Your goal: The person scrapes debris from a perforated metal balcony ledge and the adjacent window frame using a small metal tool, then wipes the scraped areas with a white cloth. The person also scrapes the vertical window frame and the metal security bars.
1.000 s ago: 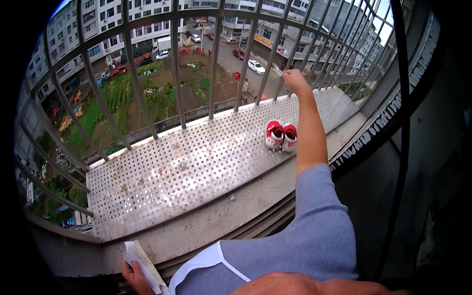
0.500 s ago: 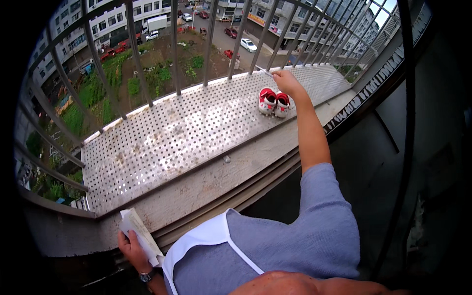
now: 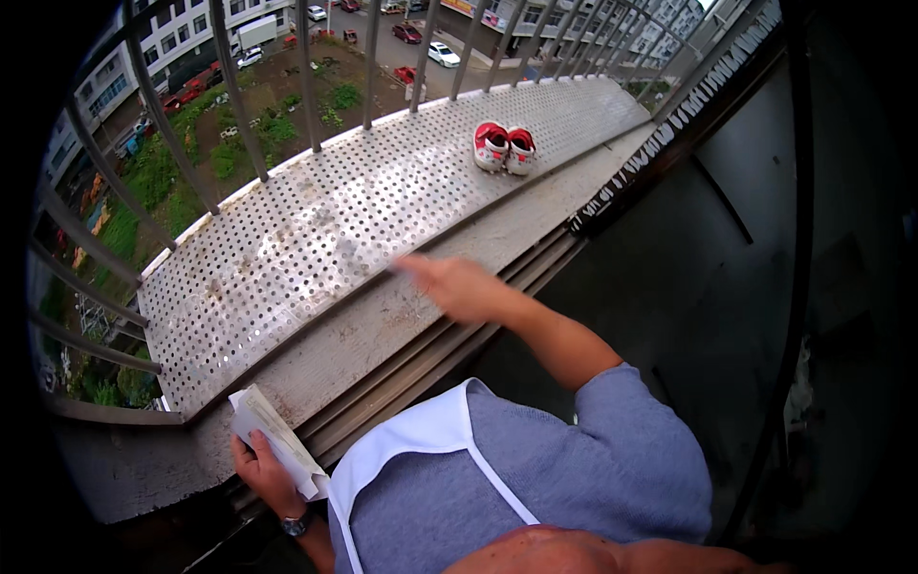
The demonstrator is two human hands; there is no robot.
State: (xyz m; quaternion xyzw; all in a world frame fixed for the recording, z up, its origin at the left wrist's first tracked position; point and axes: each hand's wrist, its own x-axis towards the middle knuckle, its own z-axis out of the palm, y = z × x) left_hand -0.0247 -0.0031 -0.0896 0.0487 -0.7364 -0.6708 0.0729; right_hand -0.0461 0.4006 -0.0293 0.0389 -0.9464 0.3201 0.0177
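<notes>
My left hand [image 3: 268,474], wearing a wristwatch [image 3: 295,524], is closed around a flat white paper packet [image 3: 274,438] by the inner edge of the ledge. Over the middle of the sill reaches my right hand [image 3: 461,290], smeared by motion. Its fingers look pinched together; a faint pale blur shows at their tips, too unclear to name. Beyond it, a pair of small red and white shoes [image 3: 504,148] stands side by side on the perforated metal ledge [image 3: 316,249], touched by neither hand.
Metal bars [image 3: 308,86] fence the ledge's outer side, with a garden plot, street and cars far below. A concrete sill [image 3: 368,325] and window tracks [image 3: 421,359] run along the near side. A dark vertical bar [image 3: 801,239] stands to the right.
My right hand has drawn back from beyond the shoes, where it held a thin white piece, toward me and to the left. My left hand keeps the packet. The view has shifted slightly.
</notes>
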